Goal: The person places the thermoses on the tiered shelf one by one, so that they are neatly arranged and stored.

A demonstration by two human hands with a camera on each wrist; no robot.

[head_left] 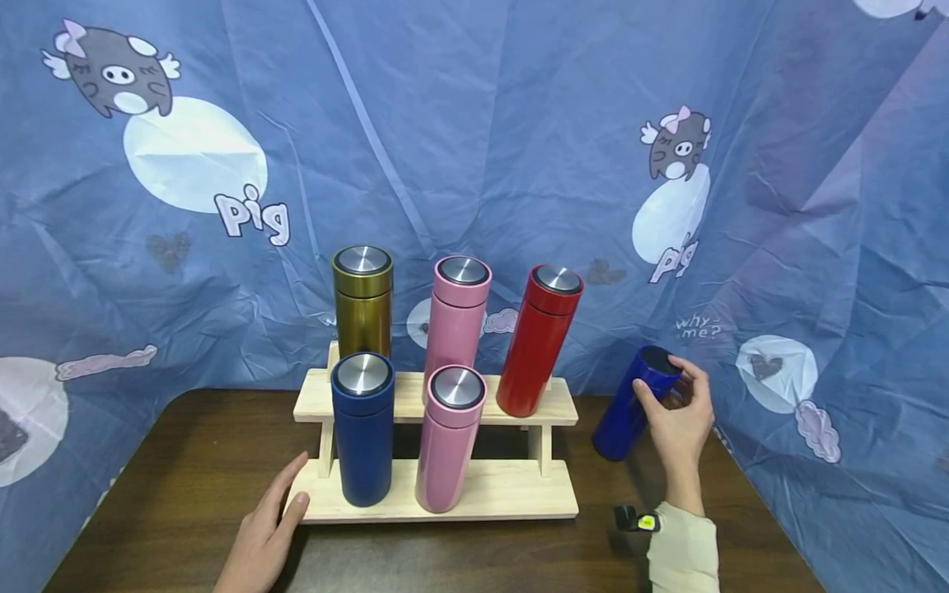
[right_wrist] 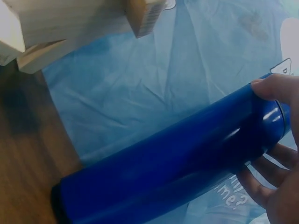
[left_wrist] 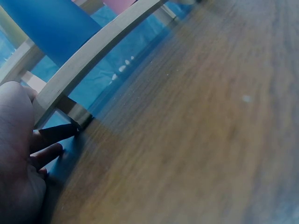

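My right hand [head_left: 680, 418] grips a glossy blue thermos bottle [head_left: 626, 416] near its dark top, thumb on one side and fingers on the other. The bottle tilts, its lower end at the table right of a two-tier wooden rack [head_left: 519, 494]; whether it touches the table I cannot tell. In the right wrist view the bottle [right_wrist: 163, 154] slants across the picture. My left hand [head_left: 263, 527] holds the left end of the rack's lower board, thumb over the top; in the left wrist view some fingers [left_wrist: 49, 154] reach below the board [left_wrist: 93, 53].
On the lower tier stand a navy bottle [head_left: 363, 445] and a pink bottle [head_left: 448, 461]. Behind, the upper tier bears a gold bottle [head_left: 363, 317], another pink bottle [head_left: 457, 325] and a leaning red bottle [head_left: 535, 354]. A blue printed cloth [head_left: 519, 123] hangs behind the brown table [head_left: 415, 560].
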